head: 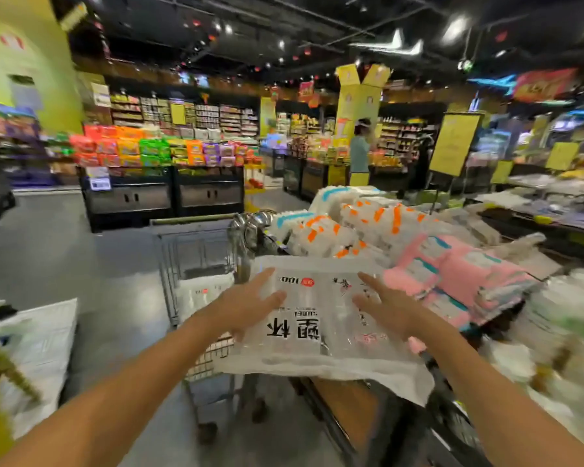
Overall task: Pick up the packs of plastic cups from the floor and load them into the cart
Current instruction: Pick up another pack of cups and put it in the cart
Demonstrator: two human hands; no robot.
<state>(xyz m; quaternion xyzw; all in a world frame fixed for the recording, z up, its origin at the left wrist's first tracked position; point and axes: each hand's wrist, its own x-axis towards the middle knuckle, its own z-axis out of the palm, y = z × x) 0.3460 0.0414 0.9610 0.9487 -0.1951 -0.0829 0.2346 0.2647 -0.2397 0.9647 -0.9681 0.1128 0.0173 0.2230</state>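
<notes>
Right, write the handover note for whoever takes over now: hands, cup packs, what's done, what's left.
Left hand: open, fingers flat on the pack of cups.
Right hand: open, flat on the same pack.
That pack is up off the floor, level with the rim of the cart, not yet down inside.
Done: a second pack seems to lie in the cart.
Left: settle this pack in; check the white bag on the floor, contents unclear.

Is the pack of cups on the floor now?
No, the pack lies over the cart under the left hand and right hand.
</notes>
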